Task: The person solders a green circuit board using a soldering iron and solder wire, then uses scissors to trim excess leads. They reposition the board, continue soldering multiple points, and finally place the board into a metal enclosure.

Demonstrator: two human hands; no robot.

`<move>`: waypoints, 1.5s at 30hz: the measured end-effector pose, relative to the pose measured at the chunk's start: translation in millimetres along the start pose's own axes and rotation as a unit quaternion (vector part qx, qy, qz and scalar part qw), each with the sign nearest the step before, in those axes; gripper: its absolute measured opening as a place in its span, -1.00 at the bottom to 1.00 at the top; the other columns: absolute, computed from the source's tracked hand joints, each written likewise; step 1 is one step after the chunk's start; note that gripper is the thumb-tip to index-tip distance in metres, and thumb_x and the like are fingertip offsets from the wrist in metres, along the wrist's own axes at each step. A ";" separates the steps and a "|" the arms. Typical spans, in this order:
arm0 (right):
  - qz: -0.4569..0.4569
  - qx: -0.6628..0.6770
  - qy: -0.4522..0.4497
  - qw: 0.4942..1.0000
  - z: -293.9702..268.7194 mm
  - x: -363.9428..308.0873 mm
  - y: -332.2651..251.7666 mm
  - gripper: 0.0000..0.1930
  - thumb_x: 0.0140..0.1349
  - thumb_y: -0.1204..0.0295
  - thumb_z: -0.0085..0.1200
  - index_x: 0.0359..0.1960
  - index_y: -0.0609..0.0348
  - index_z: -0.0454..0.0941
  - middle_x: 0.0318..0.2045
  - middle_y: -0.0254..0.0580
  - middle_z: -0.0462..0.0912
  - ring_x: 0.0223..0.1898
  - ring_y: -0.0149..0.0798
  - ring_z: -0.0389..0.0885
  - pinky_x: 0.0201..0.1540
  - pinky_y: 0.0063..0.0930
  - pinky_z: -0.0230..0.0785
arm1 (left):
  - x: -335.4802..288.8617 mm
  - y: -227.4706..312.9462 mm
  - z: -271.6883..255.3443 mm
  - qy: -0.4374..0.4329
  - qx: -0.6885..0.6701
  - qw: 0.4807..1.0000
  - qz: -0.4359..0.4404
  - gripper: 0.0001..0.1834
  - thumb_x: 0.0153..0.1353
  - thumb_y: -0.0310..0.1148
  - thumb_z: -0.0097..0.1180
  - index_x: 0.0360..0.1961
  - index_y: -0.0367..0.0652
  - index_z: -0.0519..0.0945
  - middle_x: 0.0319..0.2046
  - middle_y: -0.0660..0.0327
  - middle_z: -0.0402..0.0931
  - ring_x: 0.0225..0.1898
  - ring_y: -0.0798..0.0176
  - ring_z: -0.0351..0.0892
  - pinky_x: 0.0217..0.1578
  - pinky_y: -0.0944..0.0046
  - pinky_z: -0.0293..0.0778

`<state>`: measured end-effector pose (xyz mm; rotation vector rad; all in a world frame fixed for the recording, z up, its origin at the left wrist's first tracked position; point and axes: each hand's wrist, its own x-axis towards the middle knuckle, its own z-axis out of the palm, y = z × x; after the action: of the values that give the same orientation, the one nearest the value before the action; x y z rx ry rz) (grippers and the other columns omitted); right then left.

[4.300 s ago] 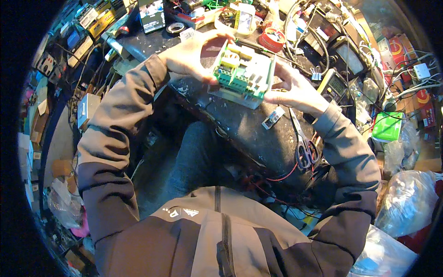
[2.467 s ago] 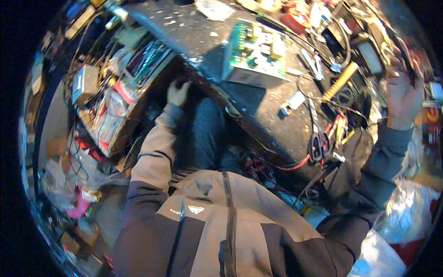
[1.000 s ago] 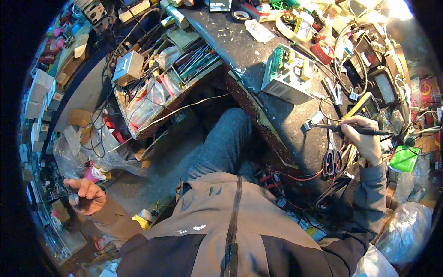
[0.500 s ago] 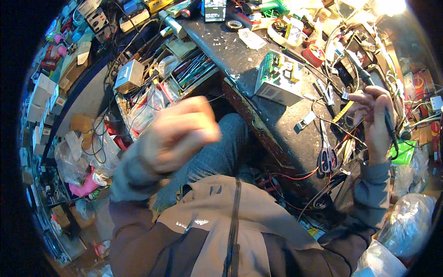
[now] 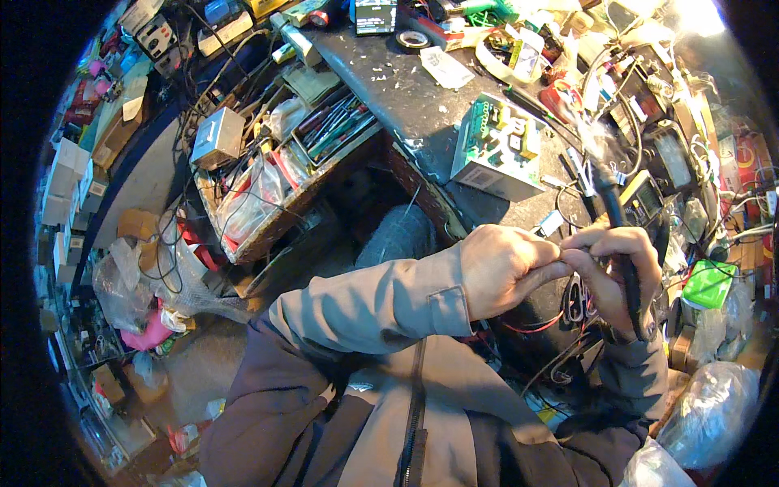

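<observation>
My left hand (image 5: 505,272) is closed in a pinch, its fingertips meeting those of my right hand (image 5: 613,268). Whatever lies between the fingertips is too small to make out. A black soldering iron (image 5: 614,215) is gripped in my right hand, its handle passing between the fingers and its front end pointing away. A pale, smoke-like haze hangs near that end. Just beyond my hands, an open metal-cased circuit module (image 5: 501,146) stands on the dark bench (image 5: 389,89). Scissors (image 5: 578,299) lie partly hidden below my right hand.
To the left, an open drawer holds screwdrivers (image 5: 333,126), plastic bags and a small metal box (image 5: 217,138). A roll of black tape (image 5: 412,40) rests at the back. Cables and parts crowd the right side, near a bright green packet (image 5: 708,284).
My left hand has swung right from above my leg to meet my right hand. My right hand has come inward and lower, and the soldering iron now points away across the bench.
</observation>
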<state>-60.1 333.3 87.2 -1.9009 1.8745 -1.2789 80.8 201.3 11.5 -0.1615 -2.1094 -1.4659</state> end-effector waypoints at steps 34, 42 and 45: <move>0.170 0.250 0.261 0.917 -35.7 20.5 22.1 -0.17 0.40 -0.23 -0.27 0.21 0.46 0.38 -0.40 0.03 0.62 -0.50 -0.33 0.53 -0.48 -0.60 0.37 | 17.1 -49.6 -68.1 0.217 -0.075 0.971 -0.072 -0.88 0.27 -0.52 0.19 -0.35 -0.22 0.47 -0.60 0.50 0.37 -0.57 0.72 0.22 -0.56 0.60 0.09; 0.290 0.072 0.477 0.827 -8.2 -9.6 48.3 -0.64 0.40 0.16 0.09 -0.25 0.30 0.56 -0.65 -0.43 0.37 -0.67 -0.60 0.21 -0.63 -0.71 -0.02 | 55.2 -66.2 -86.3 0.041 -0.006 0.992 -0.118 -0.97 0.28 -0.53 0.20 -0.29 -0.25 0.60 -0.49 0.41 0.49 -0.45 0.63 0.39 -0.41 0.57 0.27; 0.275 -0.037 0.440 0.854 -4.1 -17.8 45.0 -0.74 0.33 0.28 0.15 -0.29 0.28 0.57 -0.61 -0.39 0.44 -0.66 -0.60 0.25 -0.61 -0.72 0.00 | 65.1 -76.9 -78.8 0.036 0.033 0.998 -0.037 -0.96 0.25 -0.56 0.23 -0.28 -0.30 0.63 -0.44 0.32 0.53 -0.41 0.55 0.46 -0.38 0.54 0.32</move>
<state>-92.7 342.3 52.3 -0.6282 2.5962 -2.0255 25.1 86.6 0.3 -0.0050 -2.1217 -1.4216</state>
